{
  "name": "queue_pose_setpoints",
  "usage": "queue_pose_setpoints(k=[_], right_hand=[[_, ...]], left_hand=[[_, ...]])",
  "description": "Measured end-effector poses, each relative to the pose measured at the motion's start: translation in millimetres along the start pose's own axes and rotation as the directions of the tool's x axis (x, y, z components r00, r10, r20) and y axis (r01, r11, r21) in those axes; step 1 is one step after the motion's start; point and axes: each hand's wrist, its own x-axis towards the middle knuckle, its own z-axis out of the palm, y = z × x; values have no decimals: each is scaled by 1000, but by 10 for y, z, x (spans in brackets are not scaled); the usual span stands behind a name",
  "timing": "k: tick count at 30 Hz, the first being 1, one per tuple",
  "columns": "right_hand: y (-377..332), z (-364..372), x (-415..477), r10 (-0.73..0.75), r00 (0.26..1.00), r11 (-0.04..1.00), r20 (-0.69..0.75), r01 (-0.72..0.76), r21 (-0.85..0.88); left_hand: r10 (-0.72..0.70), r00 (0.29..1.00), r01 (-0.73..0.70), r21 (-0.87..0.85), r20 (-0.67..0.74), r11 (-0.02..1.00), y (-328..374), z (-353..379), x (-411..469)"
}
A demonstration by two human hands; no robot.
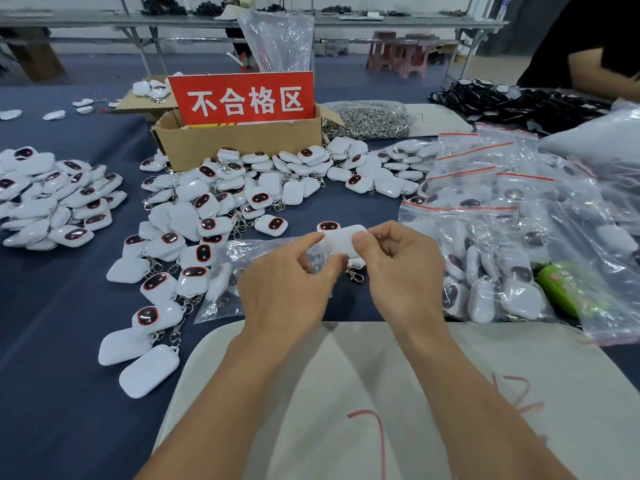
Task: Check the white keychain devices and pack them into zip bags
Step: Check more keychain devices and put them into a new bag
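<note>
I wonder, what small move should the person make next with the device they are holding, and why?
Probably turn the white keychain device over to check its dark face: the left hand and right hand pinch it with only its plain white side showing, clip dangling. The zip bag beneath the hands seems the place for it afterwards.

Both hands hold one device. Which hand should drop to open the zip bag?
Left. The left hand is right above the zip bag on the table; the right hand is past the bag's right edge and pinches the device, so it can probably carry it alone.
</note>
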Motion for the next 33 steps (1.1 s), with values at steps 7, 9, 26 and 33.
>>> queue_pose_setpoints(k=[7,9,26,33], right_hand=[[34,15,-13,14,999,995,-53,-19,-97],[26,43,-31,42,999,993,-18,-44,-105],[-31,5,-47,-58,989,953,138,96,-287],[32,65,-28,43,854,486,518,435,-758]], left_hand=[[35,998,-40,117,48,992,-8,-26,7],[58,998,-58,-18,16,998,-3,-45,-9],[257,964,-239,-218,60,946,35,-41,-83],[-8,945,-114,-353,-327,928,18,-81,-54]])
